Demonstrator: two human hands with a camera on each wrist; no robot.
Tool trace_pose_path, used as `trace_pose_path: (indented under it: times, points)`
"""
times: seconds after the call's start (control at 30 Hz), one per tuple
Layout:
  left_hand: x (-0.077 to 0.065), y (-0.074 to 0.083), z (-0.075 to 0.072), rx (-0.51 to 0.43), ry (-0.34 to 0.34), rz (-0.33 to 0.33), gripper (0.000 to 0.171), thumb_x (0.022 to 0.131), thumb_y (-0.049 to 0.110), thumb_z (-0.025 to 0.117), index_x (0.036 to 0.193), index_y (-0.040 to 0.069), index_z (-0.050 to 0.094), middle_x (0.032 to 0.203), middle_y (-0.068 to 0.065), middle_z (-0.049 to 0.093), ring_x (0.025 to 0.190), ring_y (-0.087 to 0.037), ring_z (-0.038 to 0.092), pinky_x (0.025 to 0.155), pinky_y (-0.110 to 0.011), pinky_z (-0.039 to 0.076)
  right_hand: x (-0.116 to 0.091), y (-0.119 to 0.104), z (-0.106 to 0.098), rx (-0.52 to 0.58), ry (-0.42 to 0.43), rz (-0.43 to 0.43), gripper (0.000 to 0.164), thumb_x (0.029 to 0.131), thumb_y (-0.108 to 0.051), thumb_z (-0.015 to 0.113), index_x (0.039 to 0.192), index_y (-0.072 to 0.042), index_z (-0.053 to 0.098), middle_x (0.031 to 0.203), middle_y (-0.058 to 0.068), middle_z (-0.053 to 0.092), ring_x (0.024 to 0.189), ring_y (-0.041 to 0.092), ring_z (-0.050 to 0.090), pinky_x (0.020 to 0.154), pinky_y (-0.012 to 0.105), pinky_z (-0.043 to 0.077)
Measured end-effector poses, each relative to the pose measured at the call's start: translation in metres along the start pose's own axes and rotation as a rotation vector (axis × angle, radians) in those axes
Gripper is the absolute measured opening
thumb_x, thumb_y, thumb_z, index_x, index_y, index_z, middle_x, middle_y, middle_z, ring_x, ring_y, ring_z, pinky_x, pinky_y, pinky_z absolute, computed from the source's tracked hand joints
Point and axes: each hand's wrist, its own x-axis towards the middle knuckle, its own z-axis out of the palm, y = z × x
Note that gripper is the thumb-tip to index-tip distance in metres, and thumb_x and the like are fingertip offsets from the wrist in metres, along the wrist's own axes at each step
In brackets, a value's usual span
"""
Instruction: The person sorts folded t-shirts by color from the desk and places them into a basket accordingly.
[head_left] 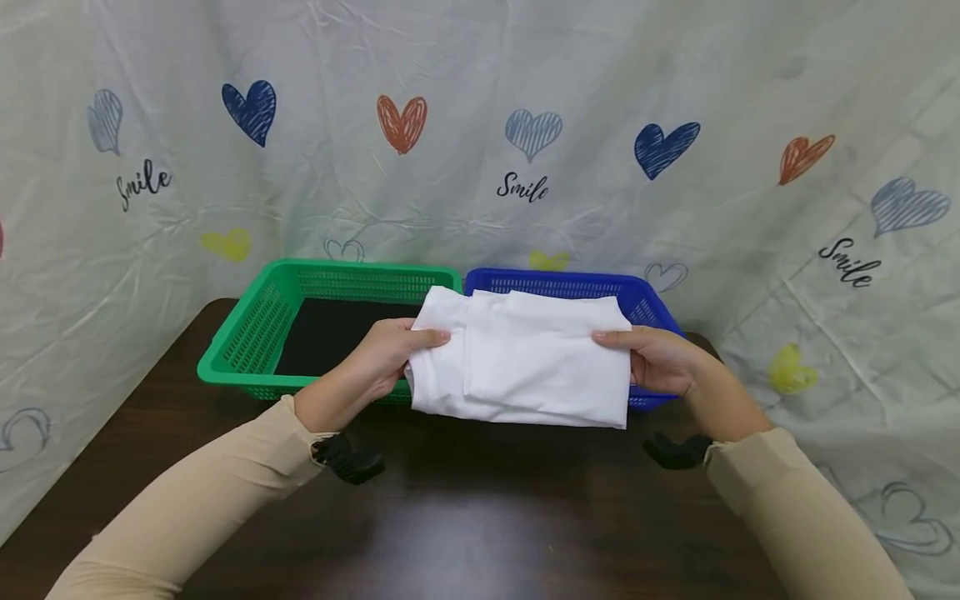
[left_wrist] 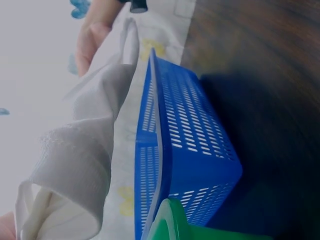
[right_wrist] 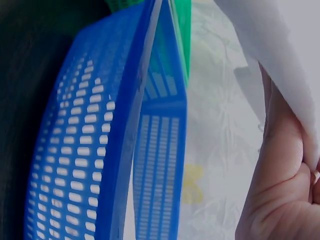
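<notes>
A folded white cloth (head_left: 543, 358) is held up by both hands in front of the baskets. My left hand (head_left: 386, 354) pinches its left end, thumb on the near face and fingers behind. At the other end my right hand (head_left: 660, 358) grips it the same way. In the left wrist view the cloth (left_wrist: 75, 160) shows its loosely rolled, layered fold above the blue basket's rim. The right wrist view has my right hand (right_wrist: 282, 170) under the edge of the cloth (right_wrist: 285, 55), beside that basket.
A green basket (head_left: 262, 379) with a black, flat thing (head_left: 322, 333) inside stands at the back left of the dark wooden table (head_left: 480, 517). Next to it, partly behind the cloth, is a blue basket (head_left: 645, 292). A white curtain (head_left: 465, 50) printed with hearts hangs behind.
</notes>
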Motion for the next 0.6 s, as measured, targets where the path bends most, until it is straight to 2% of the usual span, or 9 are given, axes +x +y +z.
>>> trace_pose_path:
  times: [0.2, 0.47, 0.6]
  points:
    - [0.012, 0.006, 0.01, 0.006, 0.026, -0.018, 0.038, 0.089, 0.016, 0.075, 0.124, 0.003, 0.065, 0.116, -0.014, 0.071, 0.079, -0.015, 0.072, 0.075, -0.034, 0.063, 0.002, -0.005, -0.015, -0.008, -0.02, -0.007, 0.024, 0.109, -0.018, 0.038, 0.122, -0.019, 0.057, 0.109, -0.001, 0.074, 0.097, 0.014, 0.074, 0.08, 0.031, 0.062]
    - [0.031, 0.017, 0.021, 0.024, 0.073, -0.009, 0.038, 0.088, 0.018, 0.076, 0.123, 0.005, 0.066, 0.117, -0.013, 0.07, 0.082, -0.017, 0.072, 0.079, -0.034, 0.062, 0.008, -0.016, -0.027, -0.061, 0.088, 0.009, 0.026, 0.109, -0.02, 0.039, 0.112, -0.02, 0.065, 0.101, -0.003, 0.076, 0.089, 0.01, 0.074, 0.075, 0.025, 0.061]
    - [0.041, 0.02, 0.028, 0.016, 0.075, -0.003, 0.038, 0.088, 0.017, 0.076, 0.123, 0.005, 0.066, 0.118, -0.013, 0.07, 0.086, -0.019, 0.072, 0.081, -0.035, 0.062, 0.008, -0.023, -0.035, -0.102, 0.124, 0.016, 0.026, 0.109, -0.021, 0.039, 0.111, -0.021, 0.065, 0.099, -0.004, 0.076, 0.087, 0.009, 0.074, 0.074, 0.025, 0.061]
